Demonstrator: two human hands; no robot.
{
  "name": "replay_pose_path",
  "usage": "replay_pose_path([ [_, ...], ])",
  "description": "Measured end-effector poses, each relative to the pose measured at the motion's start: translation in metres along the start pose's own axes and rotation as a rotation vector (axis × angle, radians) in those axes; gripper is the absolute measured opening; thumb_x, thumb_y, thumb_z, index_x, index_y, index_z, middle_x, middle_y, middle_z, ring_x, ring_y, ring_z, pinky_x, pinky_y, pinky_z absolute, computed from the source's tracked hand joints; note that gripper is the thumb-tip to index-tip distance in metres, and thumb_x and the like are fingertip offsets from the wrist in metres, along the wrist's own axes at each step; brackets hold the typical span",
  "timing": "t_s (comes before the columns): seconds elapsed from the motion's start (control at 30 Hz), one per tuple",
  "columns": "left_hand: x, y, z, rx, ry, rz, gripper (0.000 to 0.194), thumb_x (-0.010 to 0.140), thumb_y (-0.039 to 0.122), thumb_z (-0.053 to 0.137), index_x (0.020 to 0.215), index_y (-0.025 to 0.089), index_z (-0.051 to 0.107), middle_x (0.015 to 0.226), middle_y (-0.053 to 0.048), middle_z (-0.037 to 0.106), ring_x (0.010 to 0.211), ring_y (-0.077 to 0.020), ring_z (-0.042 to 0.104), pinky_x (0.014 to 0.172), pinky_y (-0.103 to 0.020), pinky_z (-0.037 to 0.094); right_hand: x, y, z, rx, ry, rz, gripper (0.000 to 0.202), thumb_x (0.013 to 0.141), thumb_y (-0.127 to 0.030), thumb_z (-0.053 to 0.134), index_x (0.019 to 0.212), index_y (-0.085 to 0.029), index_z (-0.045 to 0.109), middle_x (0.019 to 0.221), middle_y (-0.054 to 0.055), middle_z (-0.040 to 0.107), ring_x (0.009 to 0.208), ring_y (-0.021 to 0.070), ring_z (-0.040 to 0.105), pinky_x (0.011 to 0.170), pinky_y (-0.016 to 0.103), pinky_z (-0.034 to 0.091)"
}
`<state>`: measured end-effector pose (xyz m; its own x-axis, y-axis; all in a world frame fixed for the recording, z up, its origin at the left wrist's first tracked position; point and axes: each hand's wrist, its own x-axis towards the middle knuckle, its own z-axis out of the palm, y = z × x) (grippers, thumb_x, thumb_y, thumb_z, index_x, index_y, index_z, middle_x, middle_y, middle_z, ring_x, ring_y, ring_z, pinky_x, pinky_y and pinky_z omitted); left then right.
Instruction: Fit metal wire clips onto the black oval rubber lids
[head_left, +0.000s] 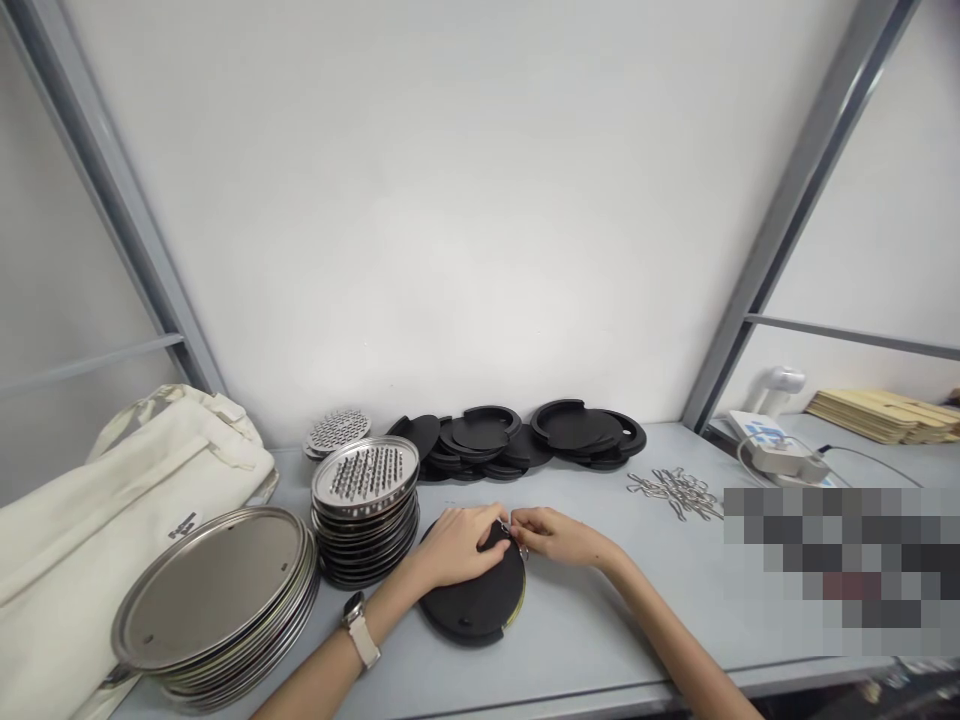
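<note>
A black round disc [469,600] lies on the grey table in front of me, with a thin yellow-green layer along its right edge. My left hand [461,542] is over its upper part, thumb and fingers closed around the rim at the upper right. My right hand [553,535] meets it there, its fingers pinched on a small metal clip [524,552] whose loop shows at the rim. The fingertips hide how the clip sits against the disc. Several similar metal clips [675,492] lie in a loose heap to the right.
Left stand a stack of round metal plates [217,585] and a stack of discs topped by a grater plate [365,475]. More black discs [480,432] lie along the wall. A cream canvas bag [172,455] is far left; a white device [776,450] and wooden boards [881,412] are right.
</note>
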<state>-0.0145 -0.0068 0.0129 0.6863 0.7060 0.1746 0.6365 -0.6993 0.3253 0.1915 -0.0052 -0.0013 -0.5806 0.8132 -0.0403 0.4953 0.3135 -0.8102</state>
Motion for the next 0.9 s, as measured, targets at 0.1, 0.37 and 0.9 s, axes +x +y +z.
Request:
replay_pose_path([
  [0.1,-0.0005,0.0002,0.0014,-0.008,0.019,0.009,0.022,0.085,0.032,0.049,0.105,0.023,0.052,0.074,0.001,0.058,0.065,-0.0159,0.053,0.059,-0.025,0.030,-0.0005,0.0008,-0.0010,0.044,-0.033,0.013,0.034,0.089,-0.045,0.041,0.073,-0.016,0.050,0.064,-0.002,0.048,0.055,0.0091,0.037,0.052,0.021,0.032],
  [0.37,-0.0002,0.0007,0.0023,0.026,0.025,0.022,0.023,0.087,0.034,0.048,0.106,0.022,0.054,0.088,-0.001,0.062,0.074,-0.0175,0.057,0.065,-0.026,0.035,-0.0005,0.0010,-0.0013,0.031,-0.028,0.021,0.038,0.089,-0.048,0.041,0.071,-0.016,0.052,0.063,-0.002,0.050,0.054,0.0093,0.038,0.052,0.021,0.033],
  [0.9,-0.0005,-0.0017,0.0052,0.035,0.020,0.029,0.021,0.088,0.034,0.046,0.104,0.022,0.054,0.097,-0.003,0.063,0.083,-0.0202,0.059,0.071,-0.028,0.038,-0.0021,-0.0038,-0.0022,0.027,-0.056,0.004,0.022,0.086,-0.032,0.043,0.070,-0.018,0.047,0.064,-0.003,0.049,0.055,0.0095,0.037,0.054,0.021,0.033],
])
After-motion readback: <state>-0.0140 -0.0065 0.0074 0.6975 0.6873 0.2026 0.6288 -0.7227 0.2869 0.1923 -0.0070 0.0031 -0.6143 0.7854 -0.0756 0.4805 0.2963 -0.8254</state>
